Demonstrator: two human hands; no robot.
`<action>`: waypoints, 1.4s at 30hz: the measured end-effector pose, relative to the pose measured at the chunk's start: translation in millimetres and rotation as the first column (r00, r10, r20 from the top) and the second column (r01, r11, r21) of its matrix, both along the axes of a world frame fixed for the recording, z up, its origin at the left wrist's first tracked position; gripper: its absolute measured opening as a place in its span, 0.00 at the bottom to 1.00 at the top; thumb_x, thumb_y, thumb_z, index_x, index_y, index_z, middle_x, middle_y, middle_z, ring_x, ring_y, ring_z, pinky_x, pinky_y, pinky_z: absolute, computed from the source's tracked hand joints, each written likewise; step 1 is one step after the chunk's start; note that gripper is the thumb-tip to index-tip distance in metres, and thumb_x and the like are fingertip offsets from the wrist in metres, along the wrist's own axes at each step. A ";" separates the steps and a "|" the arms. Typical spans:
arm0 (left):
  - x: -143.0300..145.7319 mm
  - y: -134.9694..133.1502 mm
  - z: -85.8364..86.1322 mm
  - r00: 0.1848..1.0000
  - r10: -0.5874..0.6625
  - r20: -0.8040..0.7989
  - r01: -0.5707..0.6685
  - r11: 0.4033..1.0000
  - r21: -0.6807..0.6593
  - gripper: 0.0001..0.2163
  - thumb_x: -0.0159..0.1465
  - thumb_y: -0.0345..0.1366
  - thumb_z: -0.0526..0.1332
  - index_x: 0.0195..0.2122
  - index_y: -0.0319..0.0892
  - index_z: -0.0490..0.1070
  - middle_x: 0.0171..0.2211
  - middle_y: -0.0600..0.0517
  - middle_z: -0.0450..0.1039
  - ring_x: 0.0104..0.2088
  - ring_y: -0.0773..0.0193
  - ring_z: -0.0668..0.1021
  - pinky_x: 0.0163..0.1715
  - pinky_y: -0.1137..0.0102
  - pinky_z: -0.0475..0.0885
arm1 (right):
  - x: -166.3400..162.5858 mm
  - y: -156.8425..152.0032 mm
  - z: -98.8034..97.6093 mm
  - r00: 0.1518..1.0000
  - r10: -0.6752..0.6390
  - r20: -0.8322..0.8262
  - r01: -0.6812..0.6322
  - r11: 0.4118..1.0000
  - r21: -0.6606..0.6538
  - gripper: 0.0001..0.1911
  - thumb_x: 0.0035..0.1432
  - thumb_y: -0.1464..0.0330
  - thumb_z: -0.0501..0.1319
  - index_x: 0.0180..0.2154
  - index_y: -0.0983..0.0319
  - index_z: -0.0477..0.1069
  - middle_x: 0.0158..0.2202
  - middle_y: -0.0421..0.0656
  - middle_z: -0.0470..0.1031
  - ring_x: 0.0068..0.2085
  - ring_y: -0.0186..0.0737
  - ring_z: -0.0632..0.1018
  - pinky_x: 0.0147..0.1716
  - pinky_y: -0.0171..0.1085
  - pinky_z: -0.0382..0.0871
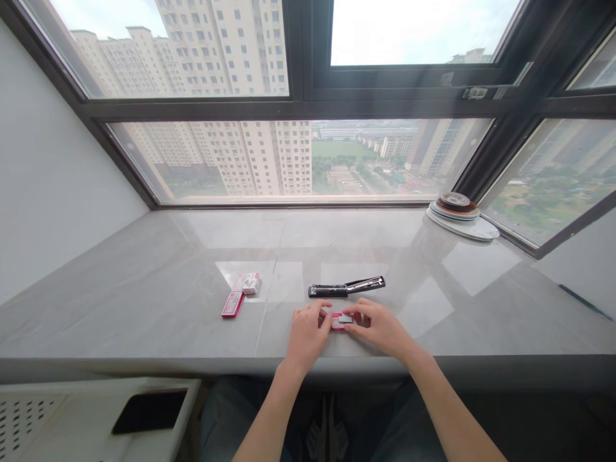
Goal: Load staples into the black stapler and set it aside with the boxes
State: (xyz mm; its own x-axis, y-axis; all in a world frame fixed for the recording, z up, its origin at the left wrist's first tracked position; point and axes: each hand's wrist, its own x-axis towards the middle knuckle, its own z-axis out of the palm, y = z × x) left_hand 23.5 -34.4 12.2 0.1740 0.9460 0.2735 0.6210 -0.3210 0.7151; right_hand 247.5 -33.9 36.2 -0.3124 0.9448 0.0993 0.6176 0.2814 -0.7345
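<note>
Both my hands rest near the front edge of a grey stone sill (144, 301). Between them lies a small red staple box (340, 319) with a silvery strip of staples showing at its open end. My left hand (308, 330) pinches the box's left side. My right hand (378, 326) pinches its right end, fingers at the staples. Just beyond the hands lies a black stapler (346, 287), swung open flat. To the left sit a closed red staple box (233, 303) and a white and red box (247, 283).
A stack of round plates (459, 215) stands at the sill's back right corner by the window. Below left is a white perforated surface with a black phone (150, 410) on it. My knees show under the sill's edge.
</note>
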 end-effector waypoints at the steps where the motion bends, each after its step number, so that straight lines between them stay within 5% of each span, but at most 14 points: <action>1: -0.6 -0.3 0.3 1.000 -0.013 0.013 0.013 1.000 -0.007 0.09 0.71 0.37 0.57 0.49 0.49 0.73 0.33 0.54 0.78 0.37 0.58 0.79 0.45 0.62 0.68 | -2.6 -1.0 1.2 1.000 -0.002 0.008 0.002 1.000 0.012 0.15 0.61 0.56 0.66 0.46 0.54 0.81 0.36 0.40 0.74 0.33 0.38 0.73 0.35 0.37 0.67; 5: -21.1 14.6 3.2 0.997 0.071 0.020 -0.072 0.997 0.038 0.08 0.72 0.42 0.56 0.46 0.49 0.73 0.33 0.54 0.76 0.34 0.59 0.77 0.41 0.64 0.69 | -10.1 -7.7 3.4 0.998 -0.044 0.052 0.041 0.998 0.052 0.12 0.62 0.56 0.65 0.42 0.53 0.82 0.32 0.40 0.72 0.32 0.38 0.72 0.34 0.36 0.65; 8: -38.5 40.9 4.3 0.976 0.213 -0.053 -0.204 0.969 0.140 0.15 0.65 0.44 0.67 0.51 0.49 0.73 0.46 0.49 0.76 0.49 0.52 0.75 0.51 0.59 0.68 | -18.2 -10.4 6.0 0.997 -0.022 0.075 0.017 0.998 0.063 0.11 0.63 0.55 0.65 0.38 0.53 0.82 0.30 0.39 0.72 0.32 0.38 0.72 0.34 0.36 0.64; 12: -40.8 58.7 -1.6 0.977 0.127 -0.171 -0.110 0.989 0.102 0.17 0.60 0.45 0.72 0.50 0.53 0.76 0.61 0.49 0.68 0.63 0.46 0.66 0.60 0.49 0.61 | -29.3 1.0 15.3 0.999 -0.003 0.039 0.000 0.996 0.084 0.12 0.64 0.56 0.63 0.40 0.53 0.81 0.31 0.40 0.73 0.32 0.39 0.72 0.36 0.37 0.65; 16: -33.8 42.0 -10.8 0.988 0.051 -0.149 -0.036 0.994 0.103 0.12 0.63 0.44 0.69 0.48 0.53 0.77 0.62 0.51 0.69 0.66 0.48 0.64 0.64 0.51 0.58 | -34.5 28.5 20.9 0.999 -0.043 0.015 0.040 0.992 0.123 0.12 0.64 0.57 0.62 0.42 0.55 0.80 0.32 0.41 0.75 0.34 0.39 0.73 0.37 0.37 0.65; 22: -35.5 27.4 -12.0 0.993 0.056 -0.107 -0.045 0.993 0.106 0.12 0.63 0.43 0.70 0.47 0.54 0.77 0.61 0.53 0.69 0.66 0.50 0.63 0.65 0.51 0.57 | -38.0 55.8 14.0 0.992 0.062 0.110 -0.073 0.992 0.099 0.11 0.64 0.59 0.63 0.40 0.55 0.81 0.33 0.40 0.76 0.34 0.37 0.74 0.37 0.35 0.63; 28: -35.8 30.3 -9.6 0.992 0.063 -0.105 -0.052 0.994 0.098 0.12 0.62 0.43 0.71 0.47 0.55 0.77 0.60 0.53 0.70 0.65 0.50 0.64 0.64 0.51 0.58 | -36.2 49.7 12.3 0.986 -0.025 0.167 0.005 0.993 0.120 0.14 0.61 0.57 0.65 0.46 0.55 0.79 0.29 0.38 0.75 0.31 0.38 0.73 0.34 0.35 0.61; 35: -35.1 29.2 -8.6 0.992 0.066 -0.104 -0.055 0.993 0.101 0.12 0.62 0.42 0.71 0.46 0.55 0.77 0.59 0.53 0.70 0.65 0.49 0.65 0.64 0.51 0.59 | -36.6 35.8 11.7 0.976 -0.157 0.153 0.132 0.978 0.162 0.09 0.63 0.58 0.62 0.38 0.55 0.76 0.23 0.37 0.69 0.28 0.38 0.71 0.29 0.35 0.56; 42: -34.8 29.0 -8.5 0.993 0.065 -0.103 -0.055 0.994 0.099 0.12 0.62 0.42 0.71 0.47 0.54 0.77 0.59 0.53 0.70 0.65 0.50 0.64 0.64 0.51 0.58 | -45.0 30.3 13.6 0.989 -0.099 0.115 0.093 0.994 0.054 0.13 0.66 0.57 0.58 0.38 0.56 0.77 0.23 0.38 0.71 0.27 0.38 0.70 0.28 0.35 0.56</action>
State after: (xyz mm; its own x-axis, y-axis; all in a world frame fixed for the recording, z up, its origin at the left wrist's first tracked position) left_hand -11.3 -5.4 3.6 0.1505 0.9260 0.3463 0.7120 -0.3446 0.6119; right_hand 202.5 -3.6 49.8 -0.2330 0.9658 0.1140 0.7242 0.2505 -0.6424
